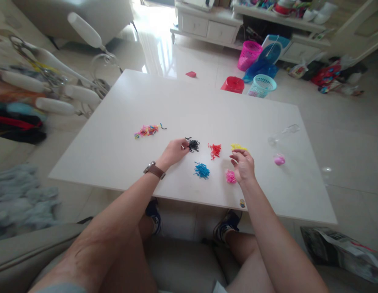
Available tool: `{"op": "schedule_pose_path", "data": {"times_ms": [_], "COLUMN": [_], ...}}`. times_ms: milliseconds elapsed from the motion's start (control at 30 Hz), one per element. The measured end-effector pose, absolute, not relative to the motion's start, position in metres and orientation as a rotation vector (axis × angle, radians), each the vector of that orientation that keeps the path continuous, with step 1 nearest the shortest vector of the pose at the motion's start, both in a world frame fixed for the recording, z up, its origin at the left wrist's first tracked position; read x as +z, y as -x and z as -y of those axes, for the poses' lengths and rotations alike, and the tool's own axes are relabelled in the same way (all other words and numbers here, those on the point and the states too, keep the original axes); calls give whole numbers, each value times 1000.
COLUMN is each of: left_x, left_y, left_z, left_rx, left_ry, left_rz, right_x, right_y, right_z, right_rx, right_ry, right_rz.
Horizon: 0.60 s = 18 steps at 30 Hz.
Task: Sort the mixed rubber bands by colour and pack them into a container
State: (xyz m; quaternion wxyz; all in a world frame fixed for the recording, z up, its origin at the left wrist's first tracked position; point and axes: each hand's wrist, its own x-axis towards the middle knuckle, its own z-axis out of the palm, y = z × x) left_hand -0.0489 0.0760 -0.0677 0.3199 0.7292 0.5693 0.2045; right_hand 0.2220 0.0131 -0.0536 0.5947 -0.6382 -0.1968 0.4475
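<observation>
My left hand (175,151), with a brown-strapped watch (154,170) on the wrist, has its fingers closed at the left edge of a pile of small black link-like pieces (193,145); what is pinched there is too small to see. My right hand (244,165) hovers in front of a yellow pile (237,147), its fingers bent and apart with nothing visible between them. Below its fingers lies a pink pile (230,177), partly covered by the hand. Between the hands are a red pile (215,151) and a blue pile (202,171). A multicoloured heap (148,130) rests farther left.
The white table (176,101) also holds a pink-purple egg-shaped item (279,160), a clear transparent object (283,135) and a small sticker (242,203) near the front edge. Beyond the far edge stand a red container (233,84) and a light-blue basket (262,85). A white lamp-like fixture (85,32) is at left.
</observation>
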Motion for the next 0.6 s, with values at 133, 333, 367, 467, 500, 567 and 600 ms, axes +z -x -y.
{"op": "schedule_pose_path", "data": {"times_ms": [133, 333, 367, 467, 500, 567, 600], "left_x": [-69, -78, -79, -80, -80, -78, -77], "left_y": [77, 115, 117, 117, 115, 111, 110], "left_z": [-89, -98, -98, -101, -101, -103, -105], "left_rx": [512, 473, 481, 484, 489, 515, 537], "left_ry": [-1780, -1525, -1511, -1482, -1474, -1457, -1446], "left_rz": [-2057, -2192, -2185, -2177, -2183, -2199, -2205], "right_x": [-53, -55, -55, -58, -59, -59, -60], "right_y": [-222, -223, -223, -224, -224, -224, -224], "right_z": [-12, -10, -10, -9, -9, -9, -9], "right_rx": [1039, 1042, 1043, 1048, 1049, 1049, 1048], "right_ry": [1491, 1503, 1508, 1515, 1516, 1519, 1520], "right_rz": [464, 515, 530, 563, 568, 574, 576]}}
